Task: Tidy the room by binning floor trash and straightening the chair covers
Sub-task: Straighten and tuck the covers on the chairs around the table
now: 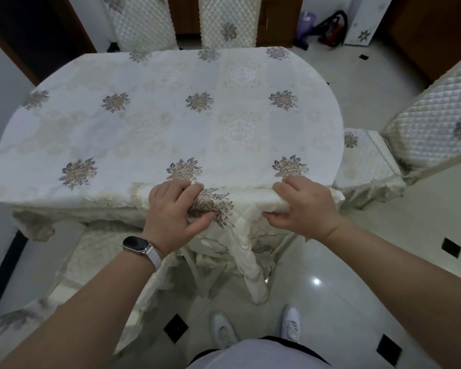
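Chair cover (pixel 248 209): cream fabric with a floral motif, draped over a chair back at the near edge of the table (pixel 149 129), right of centre; folds hang toward the floor (pixel 357 275).
Left hand (pixel 175 206): grip closed, fingers over the top and thumb beneath, bunching the cover at the motif.
Right hand (pixel 304 209): grip closed round the cover's rolled top edge.
Watch (pixel 135 244): on the left wrist.
Second covered chair (pixel 367 161): at the table's right edge.

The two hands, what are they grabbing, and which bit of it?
The left hand and the right hand both grip the cream flower-embroidered fabric chair cover along its bunched top edge.
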Demonstrator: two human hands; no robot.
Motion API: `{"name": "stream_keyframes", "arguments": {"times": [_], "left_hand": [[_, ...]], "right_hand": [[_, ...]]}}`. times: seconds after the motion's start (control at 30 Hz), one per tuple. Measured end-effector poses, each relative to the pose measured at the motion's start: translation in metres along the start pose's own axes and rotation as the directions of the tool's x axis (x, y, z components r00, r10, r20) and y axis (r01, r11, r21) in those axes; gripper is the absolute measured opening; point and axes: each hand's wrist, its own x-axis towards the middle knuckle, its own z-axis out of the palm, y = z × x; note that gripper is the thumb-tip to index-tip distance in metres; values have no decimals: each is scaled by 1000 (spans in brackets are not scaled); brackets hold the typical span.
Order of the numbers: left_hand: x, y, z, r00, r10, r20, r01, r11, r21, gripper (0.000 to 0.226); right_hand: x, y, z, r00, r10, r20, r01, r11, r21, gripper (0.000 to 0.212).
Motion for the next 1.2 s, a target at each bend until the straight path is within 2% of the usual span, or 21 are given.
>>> {"name": "stream_keyframes", "arguments": {"times": [0.23,0.5,0.83,1.03,1.2], "left_hand": [[4,16,12,996,-93,-1,93,996,-7,43],[-3,17,15,996,-80,-48,82,996,28,42],[-4,1,10,994,-103,-35,104,994,33,36],[-14,23,19,989,-143,-30,144,989,22,52],[-22,43,32,987,-159,-31,160,987,16,45]], "right_hand": [[-1,23,-1,998,-8,55,4,998,66,46],[-11,20,0,997,28,67,-38,986,163,59],[-9,5,12,999,44,-7,-43,992,121,57],[-20,23,14,1000,22,-18,-20,993,118,57],[-32,40,14,1000,11,-15,-9,993,115,61]]}}
